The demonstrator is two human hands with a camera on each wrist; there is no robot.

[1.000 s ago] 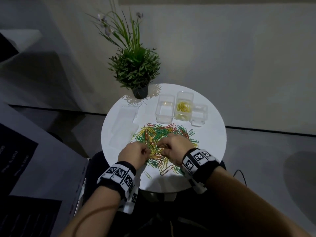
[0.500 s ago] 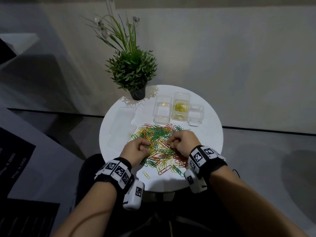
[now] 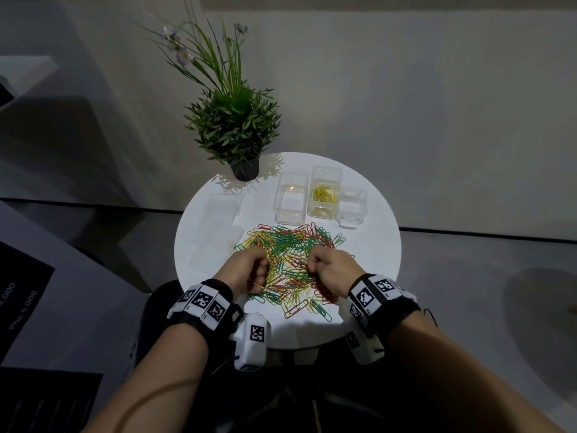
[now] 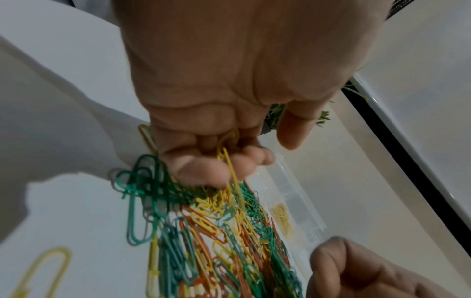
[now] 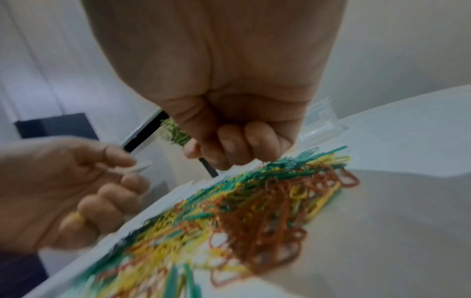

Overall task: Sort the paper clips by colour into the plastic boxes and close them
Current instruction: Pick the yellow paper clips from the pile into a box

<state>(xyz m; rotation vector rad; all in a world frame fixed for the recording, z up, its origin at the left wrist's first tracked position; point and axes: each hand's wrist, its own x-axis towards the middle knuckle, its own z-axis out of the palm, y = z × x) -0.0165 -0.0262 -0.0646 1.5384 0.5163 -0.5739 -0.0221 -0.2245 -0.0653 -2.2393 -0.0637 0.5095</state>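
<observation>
Lids: clear and flat, they lay on the table's left side, just beside the pile's left edge and your left hand.
Plant: a dark pot stood at the far left rim, leaves leaning over the table edge; it blocked nothing.
Left hand: your fingers were curled, gripping yellow clips; one long yellow clip hung down from the fist towards the pile. The hand sat on the pile's left edge.
Paper clip pile: a mixed green, yellow and red heap lay mid-table between your hands, its long axis running from the near rim towards the boxes. Single clips pointed every way.
Stray clip: a yellow one lay apart on bare tabletop near the front edge.
Right hand: your fingers were curled into the palm at the pile's right edge, above the red clips; I could not tell whether you held anything.
Plastic boxes: three clear ones stood open in a row behind the pile, side by side. The middle box held yellow clips; the contents of the outer two could not be made out.
Surface: a small round white table.
Room: dim, with a pale wall behind and grey floor to the right.
</observation>
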